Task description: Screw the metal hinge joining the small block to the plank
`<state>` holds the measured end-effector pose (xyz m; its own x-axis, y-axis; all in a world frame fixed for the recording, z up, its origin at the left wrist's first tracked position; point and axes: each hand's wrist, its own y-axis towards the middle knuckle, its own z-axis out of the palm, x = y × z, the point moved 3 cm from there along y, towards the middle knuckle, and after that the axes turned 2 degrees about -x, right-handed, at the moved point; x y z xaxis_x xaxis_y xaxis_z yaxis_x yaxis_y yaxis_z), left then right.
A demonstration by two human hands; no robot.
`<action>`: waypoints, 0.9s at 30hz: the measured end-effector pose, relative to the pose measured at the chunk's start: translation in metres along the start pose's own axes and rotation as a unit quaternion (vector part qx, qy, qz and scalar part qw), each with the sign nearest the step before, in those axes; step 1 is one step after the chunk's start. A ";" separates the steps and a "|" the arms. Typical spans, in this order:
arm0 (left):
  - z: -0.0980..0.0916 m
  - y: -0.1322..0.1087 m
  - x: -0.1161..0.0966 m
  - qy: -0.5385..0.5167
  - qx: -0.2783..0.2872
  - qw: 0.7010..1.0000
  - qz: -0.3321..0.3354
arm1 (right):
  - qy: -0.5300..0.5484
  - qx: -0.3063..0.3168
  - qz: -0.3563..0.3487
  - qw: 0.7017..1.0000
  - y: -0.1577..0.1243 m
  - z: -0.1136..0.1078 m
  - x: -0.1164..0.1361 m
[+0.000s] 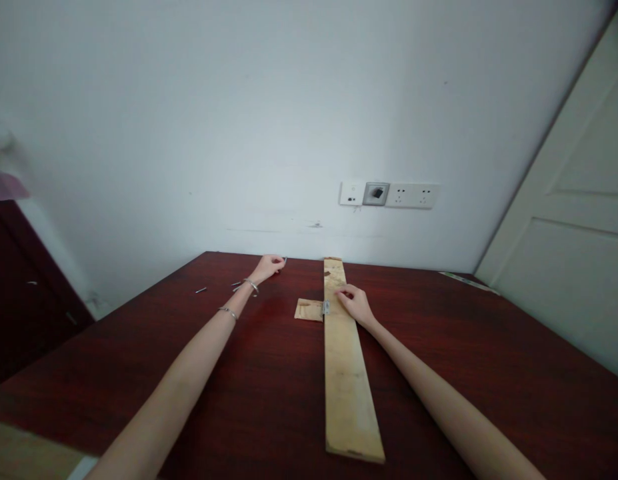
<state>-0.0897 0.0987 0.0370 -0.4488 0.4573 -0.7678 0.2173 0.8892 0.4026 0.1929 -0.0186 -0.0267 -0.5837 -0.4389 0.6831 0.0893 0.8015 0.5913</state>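
My left hand (269, 267) is closed in a pinch near the table's far edge, with a small grey screw (285, 260) at its fingertips. A long, pale wooden board (346, 373) runs from the wall side towards me. My right hand (356, 304) rests over its right edge, thumb and fingertips pinched together. Whether anything is between them I cannot make out. Just left of those fingers, a small metal hinge (327, 307) lies at the board's left edge. A short wooden piece (309, 309) adjoins it on the left.
Loose screws (201, 290) lie on the dark red table (269, 373) to the left. A narrow strip (469, 283) lies along the far right edge. Wall sockets (411, 196) sit above the table. Another pale board (29, 453) shows at bottom left.
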 end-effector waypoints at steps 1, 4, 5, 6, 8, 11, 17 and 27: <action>0.014 0.000 -0.004 -0.017 0.006 1.000 0.004 | 0.002 -0.001 0.001 1.000 0.000 0.000 -0.001; 0.050 -0.004 -0.015 -0.057 0.028 0.998 0.021 | 0.009 -0.003 0.002 1.000 0.002 0.001 -0.002; 0.059 -0.006 -0.019 -0.066 0.039 0.997 0.028 | 0.011 -0.004 0.003 1.000 0.002 0.001 -0.003; 0.067 -0.010 -0.023 -0.074 0.048 0.995 0.036 | 0.014 -0.005 0.004 1.000 0.002 0.001 -0.003; 0.080 -0.018 -0.032 -0.096 0.073 0.991 0.065 | 0.022 -0.009 0.006 1.000 0.002 0.002 -0.002; 0.091 -0.028 -0.044 -0.124 0.087 0.985 0.087 | 0.038 -0.015 0.007 0.999 0.003 0.001 -0.001; 0.097 -0.041 -0.062 -0.108 0.078 0.981 0.142 | 0.082 -0.021 0.007 0.996 0.013 -0.004 0.008; 0.102 -0.052 -0.072 -0.125 0.094 0.975 0.155 | 0.155 -0.018 0.045 0.987 0.023 0.003 0.029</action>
<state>0.0198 0.0211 0.0204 -0.1158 0.6723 -0.7312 0.4741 0.6843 0.5541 0.1753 -0.0114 0.0050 -0.2983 -0.4737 0.8286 0.1607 0.8308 0.5329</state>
